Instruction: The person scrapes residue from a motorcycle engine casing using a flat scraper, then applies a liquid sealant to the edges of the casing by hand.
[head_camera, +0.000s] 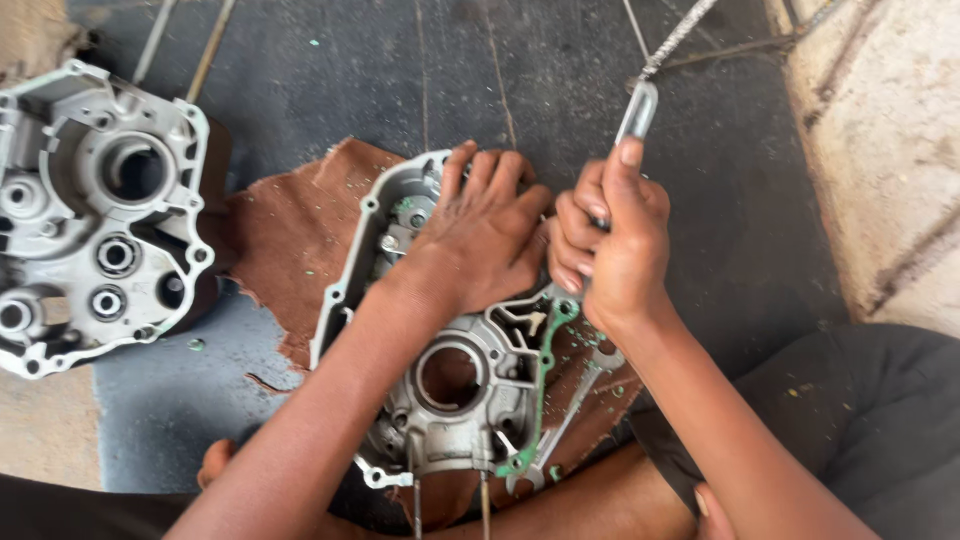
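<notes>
Grey cast-aluminium engine crankcase half (455, 385), open side up with a large round bore near its middle, lies on a torn piece of brown leathery sheet (290, 230) spread over the dark floor (330, 70), directly in front of the person. Remnants of a green gasket (548, 355) cling along the casing's right-hand edge, and small green flecks are scattered over the sheet and floor around it. The left hand (485, 235) is spread flat, palm down and fingers extended, pressing on the upper part of the casing; it grips nothing. The right hand (612, 240), just beside it and nearly touching its fingertips, is curled in a closed fist around a slim metal tool with a shiny silver shank (637, 112), thumb laid up along it; the tool rises out of the fist toward the top of the view, and its working end is hidden behind the fingers, so where it meets the casing cannot be told. A plain steel open-ended spanner (575, 405) lies on the sheet against the casing's right edge, below the right wrist. Well apart, at the left edge of the view, a second grey aluminium crankcase half (95, 215) with several round bearing seats rests on the ground. A pale rough concrete surface (880, 150) runs along the right side.
</notes>
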